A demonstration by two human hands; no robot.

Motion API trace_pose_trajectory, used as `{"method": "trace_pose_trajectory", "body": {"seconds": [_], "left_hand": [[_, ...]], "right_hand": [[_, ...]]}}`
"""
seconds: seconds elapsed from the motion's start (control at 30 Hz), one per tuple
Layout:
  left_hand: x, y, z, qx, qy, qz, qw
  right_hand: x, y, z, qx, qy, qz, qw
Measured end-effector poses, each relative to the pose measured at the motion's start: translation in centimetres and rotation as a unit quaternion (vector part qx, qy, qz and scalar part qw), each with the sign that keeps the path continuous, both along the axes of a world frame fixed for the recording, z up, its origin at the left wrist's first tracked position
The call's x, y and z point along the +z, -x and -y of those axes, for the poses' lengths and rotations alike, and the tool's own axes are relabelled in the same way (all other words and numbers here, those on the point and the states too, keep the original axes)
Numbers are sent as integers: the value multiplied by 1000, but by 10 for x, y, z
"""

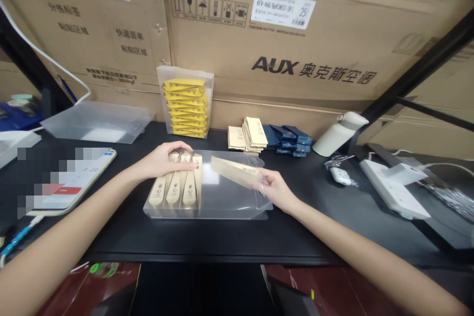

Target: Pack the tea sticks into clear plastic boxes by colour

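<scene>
Right hand [276, 190] pinches a sachet [233, 170] over the clear box [222, 210], left hand [163, 158] flat on packed sachets [174, 190]

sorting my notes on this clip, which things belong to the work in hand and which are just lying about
In use: left hand on the boxed packets; clear box; right hand holding the loose packet; probably the beige stack behind.
Lying about: phone, white bottle, power strip, yellow packets, blue packets.
</scene>
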State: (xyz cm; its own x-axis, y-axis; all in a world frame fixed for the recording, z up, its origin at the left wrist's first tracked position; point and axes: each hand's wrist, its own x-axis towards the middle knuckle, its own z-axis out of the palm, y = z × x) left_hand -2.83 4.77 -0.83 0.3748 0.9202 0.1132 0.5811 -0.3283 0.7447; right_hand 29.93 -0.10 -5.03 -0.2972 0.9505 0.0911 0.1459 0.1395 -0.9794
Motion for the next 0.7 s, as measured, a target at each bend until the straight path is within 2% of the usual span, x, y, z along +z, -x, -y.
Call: {"method": "trace_pose_trajectory", "body": {"seconds": [0.2, 0.4, 0.57, 0.7], "left_hand": [[2, -4, 2, 11, 8, 4, 1000], [0, -4, 2, -4, 9, 18, 1000], [-1, -3, 1, -7, 4, 11, 1000], [0, -3, 2, -12, -3, 9, 1000]], "right_hand": [[6, 35, -13, 104, -58, 62, 991], [14, 42, -17, 181, -70, 106, 975], [13, 42, -14, 238, -30, 59, 969], [11, 46, -12, 322, 36, -11, 946]]}}
